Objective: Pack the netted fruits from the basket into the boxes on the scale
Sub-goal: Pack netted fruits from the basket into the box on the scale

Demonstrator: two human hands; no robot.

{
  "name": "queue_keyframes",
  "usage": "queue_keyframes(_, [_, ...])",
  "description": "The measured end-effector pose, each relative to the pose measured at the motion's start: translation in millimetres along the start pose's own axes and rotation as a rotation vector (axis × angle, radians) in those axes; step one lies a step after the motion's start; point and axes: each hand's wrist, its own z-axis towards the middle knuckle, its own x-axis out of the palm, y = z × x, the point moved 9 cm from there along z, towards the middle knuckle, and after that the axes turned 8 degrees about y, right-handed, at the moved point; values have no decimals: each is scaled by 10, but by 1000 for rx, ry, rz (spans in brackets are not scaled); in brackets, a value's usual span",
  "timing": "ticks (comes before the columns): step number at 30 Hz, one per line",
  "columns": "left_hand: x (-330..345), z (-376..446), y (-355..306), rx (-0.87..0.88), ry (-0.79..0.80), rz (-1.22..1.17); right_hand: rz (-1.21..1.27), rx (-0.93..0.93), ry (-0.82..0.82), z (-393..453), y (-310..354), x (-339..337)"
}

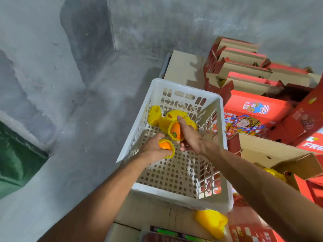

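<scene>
A white perforated plastic basket (181,196) stands in the middle, with a few oranges in yellow foam nets (157,116) left at its far end. My left hand (153,151) grips one netted orange (166,145) over the basket's left side. My right hand (190,137) grips another netted orange (175,131) just beyond it. An open cardboard box (272,154) lies to the right with a yellow netted fruit (274,173) inside. No scale is plainly visible.
Red printed fruit boxes (255,109) and folded flat cartons (244,67) are stacked at the right. A loose yellow foam net (211,222) lies below the basket's near rim. Brown cardboard (183,69) sits behind the basket. Grey concrete floor spreads left; a green object (15,159) lies at the far left.
</scene>
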Motion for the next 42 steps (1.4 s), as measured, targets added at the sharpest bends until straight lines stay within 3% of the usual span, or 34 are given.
queue_keyframes(4, [-104,-491,-475,176,-44,-181,-6,-99,6,-637,161,-113])
queue_keyframes(9, [33,-1285,-737,181,61,-446,-98,-138,39,-1573,356,101])
queue_keyframes(12, [137,-1837,-816,185,199,-770,-193,-186,-70,-2152,455,147])
queue_keyframes(14, [144,-2191,-907,237,259,-852,-277,-259,-175,-2518,576,148])
queue_keyframes(17, [137,-2682,-1056,309,240,-776,-337,-393,-256,-3034,732,234])
queue_keyframes(22, [78,-3293,-1144,352,62,-718,-441,-574,-419,-3855,869,376])
queue_keyframes(27, [206,-3895,-1357,440,108,-617,-525,-718,-501,-4549,853,449])
queue_keyframes(32, [479,-4258,-1322,415,100,-633,-550,-708,-521,-4976,531,533])
queue_keyframes(39, [905,-4440,-1008,329,53,-592,-831,-854,-910,-5551,103,719])
queue_keyframes(42, [1069,-4491,-942,313,35,-526,-836,-921,-964,-5720,-20,802])
